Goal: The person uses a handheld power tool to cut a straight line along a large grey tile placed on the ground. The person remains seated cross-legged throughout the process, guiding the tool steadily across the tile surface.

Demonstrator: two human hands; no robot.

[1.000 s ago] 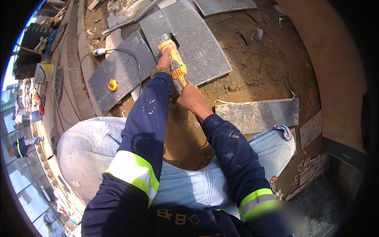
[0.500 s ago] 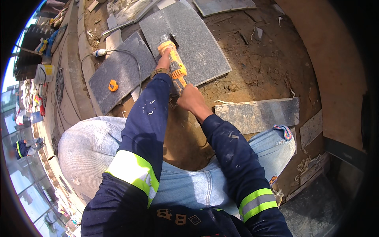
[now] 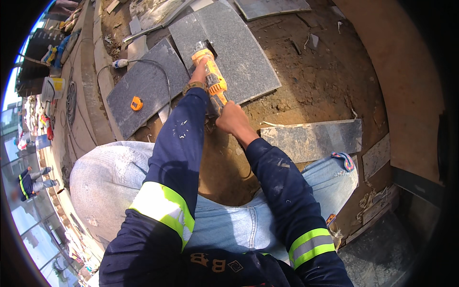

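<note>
A yellow angle grinder (image 3: 216, 80) lies across the near side of a large dark grey stone slab (image 3: 234, 52), its head end over the slab's surface. My left hand (image 3: 199, 71) is closed round the front of its body, just behind the head. Behind it, my right hand (image 3: 233, 118) wraps the rear handle, nearer to me. The grinder's disc is mostly hidden, and I cannot tell whether it touches the stone. Left of my forearm, a second dark slab (image 3: 146, 88) carries an orange tape measure (image 3: 136, 103).
A power cord (image 3: 165, 71) with a white-blue connector (image 3: 120, 63) loops over the left slab. A narrow stone strip (image 3: 313, 138) lies by my right knee. A bucket (image 3: 52, 89) and coiled cable (image 3: 71, 103) sit far left, where another person (image 3: 29, 184) is. Bare soil (image 3: 330, 71) stretches right.
My hands and the grinder stay almost in the same place, with only a slight shift. The person at the far left has changed position a little.
</note>
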